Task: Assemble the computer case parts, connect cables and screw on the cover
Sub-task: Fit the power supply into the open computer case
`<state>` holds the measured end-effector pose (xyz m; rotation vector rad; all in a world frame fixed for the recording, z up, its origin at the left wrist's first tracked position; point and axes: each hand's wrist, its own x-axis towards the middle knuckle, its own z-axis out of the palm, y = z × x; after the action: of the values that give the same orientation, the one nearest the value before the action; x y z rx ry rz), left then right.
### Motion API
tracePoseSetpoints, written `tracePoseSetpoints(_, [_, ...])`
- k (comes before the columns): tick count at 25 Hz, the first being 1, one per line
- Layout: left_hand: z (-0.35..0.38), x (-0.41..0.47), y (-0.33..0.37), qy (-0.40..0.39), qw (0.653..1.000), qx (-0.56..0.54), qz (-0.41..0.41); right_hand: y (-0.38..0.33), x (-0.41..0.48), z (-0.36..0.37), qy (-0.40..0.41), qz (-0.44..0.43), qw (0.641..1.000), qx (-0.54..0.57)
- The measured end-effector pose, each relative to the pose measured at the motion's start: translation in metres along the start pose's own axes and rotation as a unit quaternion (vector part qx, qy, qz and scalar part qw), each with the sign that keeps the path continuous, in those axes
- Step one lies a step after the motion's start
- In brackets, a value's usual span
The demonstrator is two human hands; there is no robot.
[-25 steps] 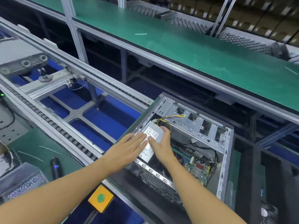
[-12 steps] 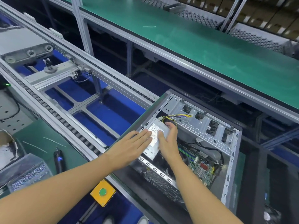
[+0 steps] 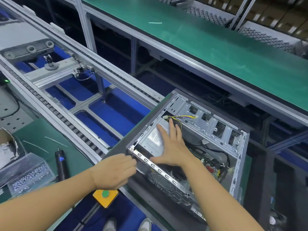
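Evidently the power-supply step is under way. The computer case (image 3: 208,129) is lying on its side with its open face up, on the conveyor line (image 3: 93,144) at the edge nearest the person, and no cover is sitting on it yet. The right hand (image 3: 168,147) is pressing flat on the power supply (image 3: 153,142), fingers straight and spread, gripping nothing; the unit is sitting in the case's far-left corner, tight against the wall. The left hand (image 3: 115,170) is bracing the outside of the case at its near-left corner, fingers relaxed against the metal and holding nothing. A bundle of yellow and purple cables (image 3: 181,117) is trailing loose from the supply along the far wall, its plugs not visibly joined to anything, while the motherboard (image 3: 211,167) is showing at the near-right corner of the interior.

Judging by this, the supply is being pushed home so that its back is meeting the case's rear panel. The next move is probably calling for fixing it: the electric screwdriver (image 3: 60,164) is lying on the green worktop (image 3: 38,130) to the left, near its conveyor-side edge, beside a clear box of screws (image 3: 28,174). One hand should be keeping the supply seated while the other is reaching for them; cabling and cover are waiting after that.
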<state>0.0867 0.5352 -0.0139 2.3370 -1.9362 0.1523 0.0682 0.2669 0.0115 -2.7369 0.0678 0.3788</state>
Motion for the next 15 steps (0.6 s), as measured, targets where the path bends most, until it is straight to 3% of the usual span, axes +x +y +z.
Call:
tracePoseSetpoints(1, [0.005, -0.003, 0.005, -0.022, 0.999, -0.021, -0.042, -0.001, 0.0, -0.003, -0.008, 0.003, 1.0, 0.008])
tracePoseSetpoints(2, [0.012, -0.003, 0.013, -0.035, 0.987, -0.08, -0.134, -0.002, 0.0, -0.005, -0.009, 0.002, 1.0, 0.019])
tracePoseSetpoints(3, [0.014, 0.001, 0.022, -0.036, 0.954, -0.164, -0.25, -0.004, 0.0, -0.006, -0.005, -0.001, 1.0, 0.029])
tracePoseSetpoints(5, [0.015, 0.021, 0.041, -0.023, 0.828, -0.339, -0.446, -0.008, -0.002, -0.005, 0.011, -0.005, 0.999, 0.05])
tracePoseSetpoints(7, [0.025, 0.047, 0.05, -0.016, 0.727, -0.455, -0.513, -0.009, -0.004, -0.006, 0.029, -0.012, 0.998, 0.06])
tracePoseSetpoints(8, [0.029, 0.058, 0.053, -0.007, 0.693, -0.494, -0.524, -0.009, -0.005, -0.008, 0.039, -0.014, 0.997, 0.062])
tracePoseSetpoints(10, [0.034, 0.067, 0.05, 0.004, 0.655, -0.519, -0.548, -0.008, -0.006, -0.011, 0.057, -0.013, 0.996, 0.07])
tracePoseSetpoints(12, [0.043, 0.064, 0.044, 0.023, 0.639, -0.52, -0.566, -0.008, -0.007, -0.012, 0.063, -0.01, 0.995, 0.073])
tracePoseSetpoints(15, [0.047, 0.062, 0.04, 0.053, 0.656, -0.506, -0.557, -0.009, -0.006, -0.013, 0.056, -0.016, 0.997, 0.049])
